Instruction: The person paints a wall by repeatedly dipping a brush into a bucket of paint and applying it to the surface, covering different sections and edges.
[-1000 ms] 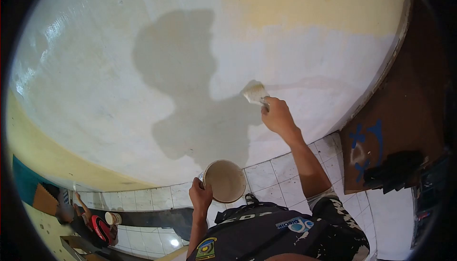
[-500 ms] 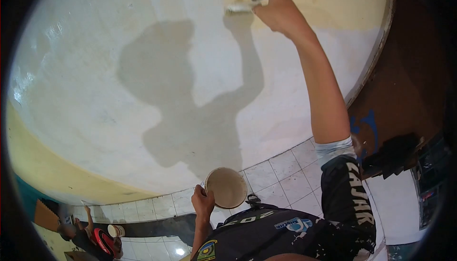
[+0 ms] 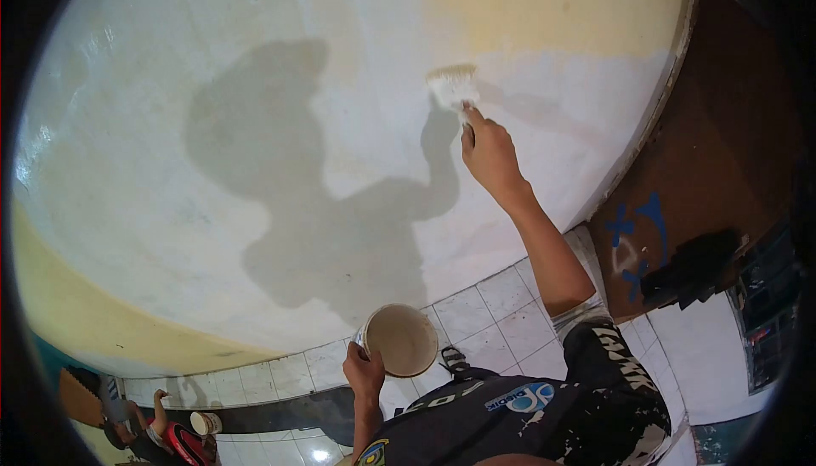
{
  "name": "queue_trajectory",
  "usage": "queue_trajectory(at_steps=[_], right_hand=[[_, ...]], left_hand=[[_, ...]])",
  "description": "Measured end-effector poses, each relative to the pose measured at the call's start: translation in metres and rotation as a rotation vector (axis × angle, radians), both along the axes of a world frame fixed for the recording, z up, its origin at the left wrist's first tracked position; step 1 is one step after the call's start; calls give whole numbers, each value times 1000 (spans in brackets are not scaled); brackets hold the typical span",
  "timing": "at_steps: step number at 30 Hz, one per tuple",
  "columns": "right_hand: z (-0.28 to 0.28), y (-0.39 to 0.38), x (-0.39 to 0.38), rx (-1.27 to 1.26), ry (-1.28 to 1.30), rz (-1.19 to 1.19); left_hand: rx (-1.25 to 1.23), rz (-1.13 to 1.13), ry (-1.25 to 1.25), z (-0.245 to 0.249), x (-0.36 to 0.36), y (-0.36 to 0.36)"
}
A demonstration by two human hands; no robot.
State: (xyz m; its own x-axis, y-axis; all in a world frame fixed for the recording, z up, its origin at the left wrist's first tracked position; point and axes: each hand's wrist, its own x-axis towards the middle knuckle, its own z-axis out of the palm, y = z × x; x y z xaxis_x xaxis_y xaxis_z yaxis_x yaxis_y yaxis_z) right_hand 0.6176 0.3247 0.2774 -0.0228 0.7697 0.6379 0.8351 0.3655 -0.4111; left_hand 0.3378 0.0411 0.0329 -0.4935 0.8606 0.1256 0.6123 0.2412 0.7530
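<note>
My right hand (image 3: 491, 150) is closed around the handle of a wide paintbrush (image 3: 453, 84), its pale bristles pointing up and overlapping the wall. The wall (image 3: 527, 96) around the brush is covered in white paint, with an unpainted-looking yellow patch (image 3: 561, 7) just above it. Low in front of my body, my left hand (image 3: 364, 371) grips a round bucket (image 3: 404, 334) by its rim. Whitish residue coats the bucket's inside. My shadow falls across the wall to the left of the brush.
Below the wall runs a tiled floor (image 3: 501, 292). A brown panel (image 3: 671, 160) with blue marks stands to the right. At lower left, another person (image 3: 144, 436) is close to the wall, beside a small white bucket (image 3: 206, 423).
My right hand has brought the paintbrush down from the yellow patch, and its bristles now point upward instead of left. My left hand keeps its hold on the bucket.
</note>
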Motion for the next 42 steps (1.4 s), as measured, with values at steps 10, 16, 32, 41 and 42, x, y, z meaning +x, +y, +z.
queue_trajectory(at_steps=[10,16,32,41,42], right_hand=[[-128,-126,30,-768,947,353],[-294,-313,13,-1243,1494,615],[-173,-357,22,-1300,1049,844],[-176,-407,138,-1374,740,866],[-180,-411,158,-1376,753,843]], left_hand=[[62,-18,-14,-14,-26,-62],[17,63,-18,-36,-35,-130],[-65,21,44,-6,8,-197],[-44,26,63,-16,89,-202],[-34,-10,61,-17,103,-200]])
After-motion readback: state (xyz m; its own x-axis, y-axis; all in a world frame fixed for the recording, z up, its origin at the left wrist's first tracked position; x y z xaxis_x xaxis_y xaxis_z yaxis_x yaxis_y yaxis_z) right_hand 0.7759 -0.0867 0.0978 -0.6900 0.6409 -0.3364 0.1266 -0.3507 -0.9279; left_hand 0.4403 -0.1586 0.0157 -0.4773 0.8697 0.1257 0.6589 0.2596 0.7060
